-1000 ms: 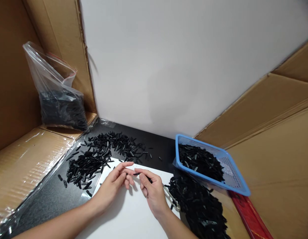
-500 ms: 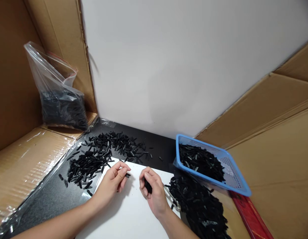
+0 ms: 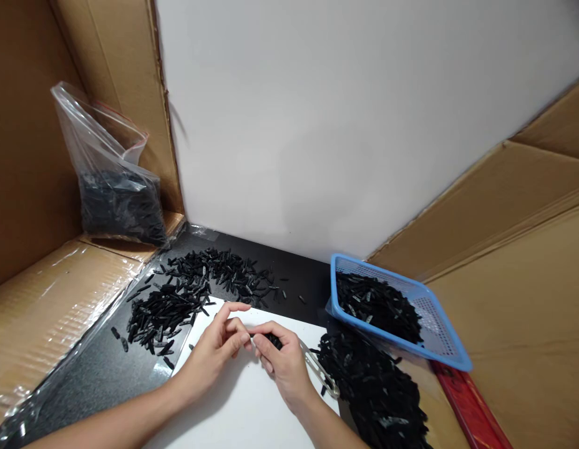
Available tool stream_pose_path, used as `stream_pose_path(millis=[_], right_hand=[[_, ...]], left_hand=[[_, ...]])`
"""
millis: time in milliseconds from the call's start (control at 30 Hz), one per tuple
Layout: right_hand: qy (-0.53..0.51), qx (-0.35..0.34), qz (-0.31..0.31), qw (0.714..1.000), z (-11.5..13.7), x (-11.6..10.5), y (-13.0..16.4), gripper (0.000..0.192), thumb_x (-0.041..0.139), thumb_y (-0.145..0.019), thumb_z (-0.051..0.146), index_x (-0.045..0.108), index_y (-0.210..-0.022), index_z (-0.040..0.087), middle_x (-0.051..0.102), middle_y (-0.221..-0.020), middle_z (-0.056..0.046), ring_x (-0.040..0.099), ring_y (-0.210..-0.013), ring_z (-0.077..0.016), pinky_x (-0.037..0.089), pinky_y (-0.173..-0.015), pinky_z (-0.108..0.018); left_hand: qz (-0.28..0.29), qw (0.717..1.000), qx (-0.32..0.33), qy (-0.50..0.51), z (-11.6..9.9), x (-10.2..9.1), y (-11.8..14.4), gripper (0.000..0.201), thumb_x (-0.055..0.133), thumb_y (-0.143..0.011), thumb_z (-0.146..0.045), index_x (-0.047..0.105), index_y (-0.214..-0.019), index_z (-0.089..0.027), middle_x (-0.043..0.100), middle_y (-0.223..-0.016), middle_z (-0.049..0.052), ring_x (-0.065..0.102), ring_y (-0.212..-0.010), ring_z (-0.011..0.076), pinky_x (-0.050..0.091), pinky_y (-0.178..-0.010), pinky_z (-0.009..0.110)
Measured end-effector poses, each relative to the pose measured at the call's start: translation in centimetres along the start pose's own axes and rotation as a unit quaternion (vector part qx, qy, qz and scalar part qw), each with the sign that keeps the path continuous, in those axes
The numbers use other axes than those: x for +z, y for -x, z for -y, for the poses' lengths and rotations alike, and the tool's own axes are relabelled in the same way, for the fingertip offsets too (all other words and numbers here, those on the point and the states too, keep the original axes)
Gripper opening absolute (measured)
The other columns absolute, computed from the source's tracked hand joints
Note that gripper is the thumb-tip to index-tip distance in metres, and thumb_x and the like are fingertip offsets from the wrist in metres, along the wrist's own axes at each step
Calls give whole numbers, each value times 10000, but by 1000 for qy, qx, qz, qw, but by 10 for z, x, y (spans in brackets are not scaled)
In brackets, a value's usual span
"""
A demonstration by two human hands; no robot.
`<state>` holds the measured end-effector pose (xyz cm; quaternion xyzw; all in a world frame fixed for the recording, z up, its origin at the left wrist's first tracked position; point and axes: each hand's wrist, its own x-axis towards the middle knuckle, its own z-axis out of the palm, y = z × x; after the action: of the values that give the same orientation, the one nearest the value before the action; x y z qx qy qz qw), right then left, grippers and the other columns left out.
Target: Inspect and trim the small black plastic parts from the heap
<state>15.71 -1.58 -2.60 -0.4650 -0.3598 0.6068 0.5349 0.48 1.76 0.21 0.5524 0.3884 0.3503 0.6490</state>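
Head view: the left hand (image 3: 213, 354) and right hand (image 3: 284, 365) meet fingertip to fingertip over the white sheet (image 3: 243, 411) on the black surface (image 3: 97, 368); the right grip pinches a small black elongated plastic piece (image 3: 272, 340), its long axis running left to right toward the left fingers, whose narrow grip closes at its near tip; a silver metal tool (image 3: 320, 372) lies under the right hand; a loose heap of black pieces (image 3: 374, 390) sits just right.
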Motion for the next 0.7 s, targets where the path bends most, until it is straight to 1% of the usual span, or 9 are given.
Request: stream_pose_path(millis=[100,167,233,333,433,500,567,633,700], right_hand=[[-20,0,-18,1000,-1,-1,-1,301,759,-726,443,704,-812,160,531,-536,38,287,-371,-36,149,-345,-176],[-31,4,-28,999,0,-1,-2,317,760,-718,455,692,-806,158,538,-540,35,283,-368,-33,138,-345,-173],[-39,8,-35,999,1,-1,-2,325,763,-710,460,683,-795,157,538,-537,36,279,-366,-32,130,-345,-173],[-39,9,-36,999,2,0,-1,326,767,-703,453,691,-815,156,534,-535,39,282,-367,-33,130,-347,-174],[-34,11,-32,999,2,0,-1,325,766,-703,444,703,-837,155,526,-533,42,288,-371,-35,138,-349,-175],[-35,13,-33,999,3,0,-1,316,764,-706,436,703,-838,155,520,-526,46,289,-371,-35,143,-352,-176],[-44,16,-35,998,3,0,-2,306,763,-710,427,701,-841,157,515,-520,49,288,-370,-35,147,-360,-176],[-59,16,-39,997,3,0,-2,303,768,-703,424,695,-832,159,515,-517,52,282,-367,-32,147,-368,-177],[-73,17,-43,996,4,0,-2,307,779,-688,425,686,-810,160,519,-514,53,275,-364,-29,148,-372,-176]], left_hand=[[-2,988,35,-148,-5,-8,-4,191,492,-919,-352,564,-1052,-236,589,-728,-10,509,-675,172,367,-640,284],[-11,948,93,-304,-5,-14,-7,126,506,-899,-275,624,-886,-232,593,-787,16,511,-753,201,363,-679,306],[-20,892,139,-430,-3,-19,-9,138,512,-870,-196,643,-853,-235,588,-832,33,493,-792,224,346,-683,321],[-21,830,159,-534,4,-20,-9,155,503,-866,-150,635,-870,-231,575,-859,35,471,-791,224,332,-685,330],[-11,804,157,-574,9,-18,-9,166,484,-873,-123,614,-833,-219,567,-857,31,456,-779,215,317,-679,330],[-10,803,159,-575,10,-16,-9,180,473,-877,-112,602,-801,-213,565,-848,29,447,-772,212,305,-669,328],[-15,816,167,-554,9,-15,-9,186,468,-879,-116,594,-784,-215,566,-840,25,445,-771,211,302,-664,325],[-21,845,176,-504,6,-14,-8,186,456,-883,-134,582,-777,-220,576,-839,25,458,-783,211,321,-679,322],[-21,892,163,-421,1,-13,-8,173,441,-896,-170,564,-786,-222,591,-829,26,486,-777,204,352,-683,311]])
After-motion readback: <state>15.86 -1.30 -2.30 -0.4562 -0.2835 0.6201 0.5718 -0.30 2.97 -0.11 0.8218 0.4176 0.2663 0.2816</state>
